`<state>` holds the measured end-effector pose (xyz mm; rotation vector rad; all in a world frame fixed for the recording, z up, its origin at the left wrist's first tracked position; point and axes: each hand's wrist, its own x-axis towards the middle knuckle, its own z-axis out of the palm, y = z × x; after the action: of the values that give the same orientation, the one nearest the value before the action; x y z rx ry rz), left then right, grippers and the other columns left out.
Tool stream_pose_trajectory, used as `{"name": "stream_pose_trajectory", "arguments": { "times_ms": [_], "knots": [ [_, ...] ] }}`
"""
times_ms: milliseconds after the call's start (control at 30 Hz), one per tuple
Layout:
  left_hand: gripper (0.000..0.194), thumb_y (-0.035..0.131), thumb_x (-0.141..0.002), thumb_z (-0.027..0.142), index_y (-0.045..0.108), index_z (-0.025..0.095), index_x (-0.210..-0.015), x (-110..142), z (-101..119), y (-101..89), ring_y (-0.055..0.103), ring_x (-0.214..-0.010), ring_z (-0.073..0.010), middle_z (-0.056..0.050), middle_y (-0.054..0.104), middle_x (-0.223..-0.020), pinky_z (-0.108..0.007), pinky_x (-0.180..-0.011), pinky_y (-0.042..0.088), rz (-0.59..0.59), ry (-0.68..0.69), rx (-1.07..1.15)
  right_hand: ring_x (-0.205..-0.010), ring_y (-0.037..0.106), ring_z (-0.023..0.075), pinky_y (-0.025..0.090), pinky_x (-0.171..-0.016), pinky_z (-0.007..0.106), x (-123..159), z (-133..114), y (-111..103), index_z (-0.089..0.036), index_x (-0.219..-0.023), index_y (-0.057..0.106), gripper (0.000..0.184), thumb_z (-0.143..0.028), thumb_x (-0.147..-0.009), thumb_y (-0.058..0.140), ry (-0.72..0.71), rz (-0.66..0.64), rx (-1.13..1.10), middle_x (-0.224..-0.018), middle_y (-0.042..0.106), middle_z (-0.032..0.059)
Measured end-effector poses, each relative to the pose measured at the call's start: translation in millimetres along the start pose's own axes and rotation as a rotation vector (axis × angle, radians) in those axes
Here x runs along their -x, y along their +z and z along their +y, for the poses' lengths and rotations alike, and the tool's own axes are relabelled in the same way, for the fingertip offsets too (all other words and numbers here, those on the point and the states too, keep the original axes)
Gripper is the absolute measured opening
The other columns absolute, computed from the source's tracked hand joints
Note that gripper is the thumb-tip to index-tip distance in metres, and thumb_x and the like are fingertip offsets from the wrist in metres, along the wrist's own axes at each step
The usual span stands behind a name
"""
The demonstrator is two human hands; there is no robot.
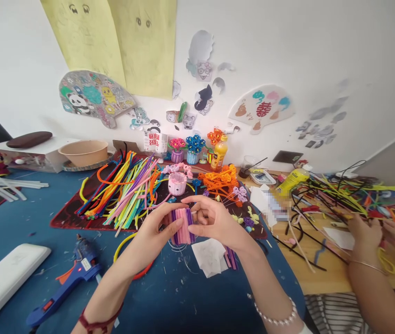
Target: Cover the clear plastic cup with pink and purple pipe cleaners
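Between my two hands is a small barrel shape of pink and purple pipe cleaners (182, 225), standing upright just above the blue table. My left hand (161, 221) grips its left side, thumb across the front. My right hand (213, 218) holds the right side with thumb and curled fingers. Behind it stands a pink pipe-cleaner pot (177, 183) with a curled rim. Below my right hand lie a crumpled white paper (210, 258) and some purple pipe-cleaner pieces (231, 258).
At left lie a blue glue gun (68, 283) and a white case (8, 287). Loose pipe cleaners (131, 190) heap on a dark mat, orange ones (220, 181) to the right. A juice bottle (219, 153) stands behind. Another person's hands (366, 232) work at the wooden table on the right.
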<state>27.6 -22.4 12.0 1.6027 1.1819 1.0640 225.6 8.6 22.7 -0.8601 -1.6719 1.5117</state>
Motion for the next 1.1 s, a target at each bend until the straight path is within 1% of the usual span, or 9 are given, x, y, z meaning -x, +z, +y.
{"name": "stream_pose_trajectory", "arguments": {
  "times_ms": [67, 233, 367, 467, 533, 667, 867, 933, 1100],
  "knots": [
    [0.036, 0.061, -0.088, 0.042, 0.069, 0.02, -0.115, 0.2, -0.5, 0.5, 0.063, -0.093, -0.0238, -0.01, 0.07, -0.11, -0.037, -0.083, 0.051, 0.013, 0.004, -0.003, -0.06, 0.038, 0.0068, 0.036, -0.054, 0.021, -1.0, 1.3, 0.8, -0.023, -0.12, 0.064, 0.055, -0.024, -0.069, 0.086, 0.015, 0.005, -0.009, -0.088, 0.052, -0.0031],
    [0.033, 0.061, -0.088, 0.042, 0.07, 0.02, -0.111, 1.5, 0.4, 2.5, 0.061, -0.08, -0.02, -0.007, 0.072, -0.098, -0.031, -0.071, 0.049, -0.005, 0.025, -0.065, -0.043, 0.043, 0.0046, 0.032, -0.042, 0.02, -4.5, 5.9, 3.4, -0.02, -0.114, 0.065, 0.038, -0.04, -0.084, 0.074, 0.042, 0.063, -0.106, -0.071, 0.057, -0.0049],
    [0.031, 0.06, -0.09, 0.04, 0.069, 0.022, -0.113, 3.5, -0.7, 2.8, 0.063, -0.089, -0.0209, -0.006, 0.071, -0.104, -0.031, -0.078, 0.05, -0.03, 0.041, -0.046, -0.038, 0.041, 0.0034, 0.029, -0.038, 0.018, -4.3, 9.8, 7.4, -0.019, -0.109, 0.067, 0.036, -0.041, -0.083, 0.076, 0.016, 0.127, -0.109, -0.065, 0.057, -0.006],
    [0.03, 0.06, -0.09, 0.04, 0.069, 0.021, -0.112, 4.6, -1.9, 1.8, 0.063, -0.094, -0.0217, -0.005, 0.07, -0.099, -0.033, -0.085, 0.049, -0.031, 0.051, -0.053, -0.04, 0.043, 0.0039, 0.032, -0.039, 0.018, -1.1, 11.4, 10.5, -0.019, -0.106, 0.067, 0.032, -0.042, -0.084, 0.074, 0.004, 0.133, -0.124, -0.064, 0.055, -0.0063],
    [0.03, 0.06, -0.09, 0.041, 0.069, 0.022, -0.111, 5.4, -1.6, 1.1, 0.062, -0.095, -0.0221, -0.005, 0.07, -0.097, -0.033, -0.086, 0.048, -0.039, 0.048, -0.057, -0.043, 0.045, 0.0044, 0.035, -0.041, 0.018, 1.6, 11.7, 12.2, -0.02, -0.107, 0.067, 0.035, -0.041, -0.081, 0.077, 0.009, 0.129, -0.138, -0.067, 0.056, -0.0057],
    [0.032, 0.06, -0.09, 0.042, 0.068, 0.021, -0.113, 9.0, 1.2, 0.2, 0.062, -0.095, -0.0228, -0.006, 0.071, -0.099, -0.034, -0.087, 0.047, -0.032, 0.055, -0.069, -0.046, 0.045, 0.0042, 0.036, -0.043, 0.018, 6.3, 9.5, 17.0, -0.021, -0.11, 0.067, 0.046, -0.035, -0.071, 0.086, 0.016, 0.16, -0.136, -0.072, 0.058, -0.0052],
    [0.032, 0.057, -0.092, 0.04, 0.068, 0.021, -0.115, 17.0, 1.9, 0.3, 0.062, -0.097, -0.0227, -0.006, 0.07, -0.105, -0.034, -0.084, 0.047, -0.015, 0.102, -0.126, -0.048, 0.039, 0.004, 0.032, -0.044, 0.017, 10.5, 5.0, 26.6, -0.02, -0.103, 0.065, 0.046, -0.034, -0.066, 0.089, -0.006, 0.225, -0.183, -0.068, 0.056, -0.0067],
    [0.032, 0.057, -0.092, 0.04, 0.068, 0.022, -0.116, 18.0, 1.9, 0.1, 0.062, -0.1, -0.0233, -0.006, 0.069, -0.105, -0.035, -0.087, 0.047, -0.013, 0.115, -0.147, -0.048, 0.039, 0.004, 0.031, -0.044, 0.017, 11.3, 6.2, 27.8, -0.02, -0.102, 0.065, 0.045, -0.035, -0.067, 0.089, -0.018, 0.231, -0.205, -0.068, 0.056, -0.0067],
    [0.028, 0.058, -0.092, 0.038, 0.068, 0.023, -0.113, 14.1, 9.0, -0.5, 0.062, -0.099, -0.0229, -0.005, 0.07, -0.104, -0.037, -0.092, 0.046, -0.002, 0.163, -0.17, -0.044, 0.039, 0.0047, 0.031, -0.041, 0.019, 10.0, 8.3, 23.8, -0.021, -0.107, 0.064, 0.04, -0.04, -0.076, 0.082, -0.049, 0.196, -0.255, -0.067, 0.057, -0.0067]
  ]
}}
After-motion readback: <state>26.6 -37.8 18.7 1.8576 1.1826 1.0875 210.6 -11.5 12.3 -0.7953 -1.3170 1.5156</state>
